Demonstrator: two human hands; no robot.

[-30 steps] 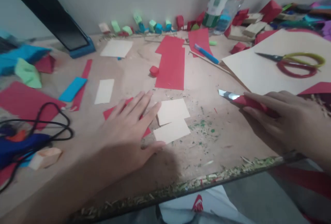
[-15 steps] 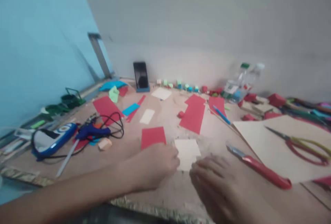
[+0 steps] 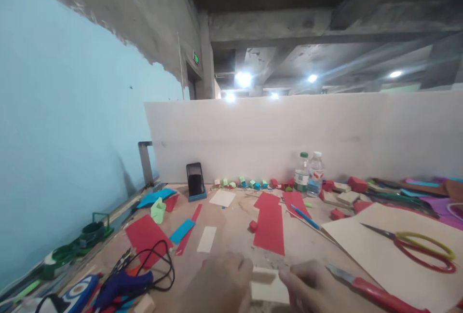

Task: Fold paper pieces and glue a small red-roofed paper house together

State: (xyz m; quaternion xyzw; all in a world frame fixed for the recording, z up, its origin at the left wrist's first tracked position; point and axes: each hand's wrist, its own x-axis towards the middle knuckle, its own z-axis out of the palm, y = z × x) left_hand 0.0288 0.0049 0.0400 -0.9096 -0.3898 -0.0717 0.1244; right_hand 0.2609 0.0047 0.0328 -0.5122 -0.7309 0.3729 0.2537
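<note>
A small cream piece of paper or card [image 3: 270, 292] is between my two hands near the bottom of the view, with a shaded strip along its top edge. My left hand [image 3: 222, 281], blurred, has its fingers curled at the left edge of this piece. At its right edge, the thumb and fingers of my right hand [image 3: 318, 286] are pinched together on it. Right of that hand lies a utility knife with a red handle [image 3: 379, 294]. Scissors with red and yellow handles [image 3: 421, 250] rest on a large cream sheet [image 3: 365, 240].
Red paper pieces [image 3: 269, 228], a blue strip [image 3: 182, 231] and a cream strip [image 3: 207, 239] lie on the table. A blue glue gun [image 3: 123, 284] with black cord is at left. A phone on a stand [image 3: 196, 183], small cubes [image 3: 242, 181] and two bottles [image 3: 302, 175] stand behind.
The view has tilted upward, so the ceiling and lights now show and the table sits lower. My right hand has moved from flat beside the cream piece to pinching its edge.
</note>
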